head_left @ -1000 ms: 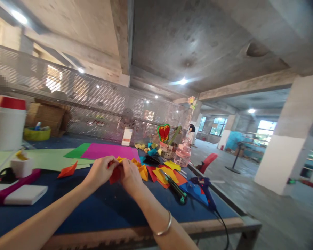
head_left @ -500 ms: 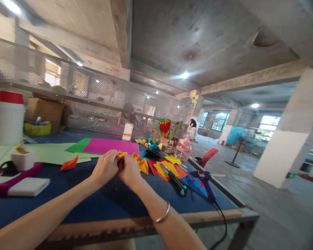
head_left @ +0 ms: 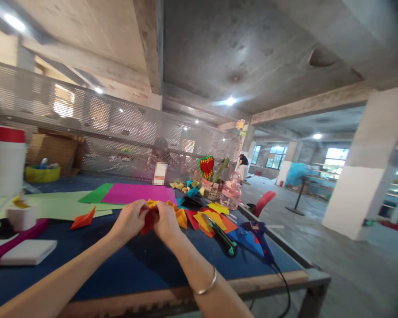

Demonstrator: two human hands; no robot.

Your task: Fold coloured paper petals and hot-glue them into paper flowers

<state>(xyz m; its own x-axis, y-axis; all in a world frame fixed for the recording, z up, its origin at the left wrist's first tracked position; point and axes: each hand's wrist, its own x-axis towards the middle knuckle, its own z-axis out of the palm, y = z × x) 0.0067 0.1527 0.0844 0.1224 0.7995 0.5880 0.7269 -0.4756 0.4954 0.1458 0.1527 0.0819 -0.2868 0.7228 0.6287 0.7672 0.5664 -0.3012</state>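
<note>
Between my two hands is a small piece of red paper (head_left: 148,222), partly covered by the fingers. My left hand (head_left: 130,219) pinches its left side, and my right hand (head_left: 166,221) grips the right side, the fingertips close together. Just behind the hands lie yellow folded paper pieces (head_left: 181,218), partly hidden by them. An orange folded paper piece (head_left: 83,219) rests on the blue tabletop to the left. Flat yellow paper pieces (head_left: 215,219) and red ones lie to the right, with a green-and-black utility knife (head_left: 223,236) across them.
A blue glue gun (head_left: 259,230) lies near the right table edge, its cord hanging down. Behind it stand a pink bottle (head_left: 231,194) and a basket (head_left: 211,190). Purple (head_left: 137,194) and green sheets lie at the back. At left are a power strip (head_left: 29,234) and a white container (head_left: 4,165).
The red paper now shows below my fingers, where it was hidden before. My hands have come slightly apart. The view has shifted a little.
</note>
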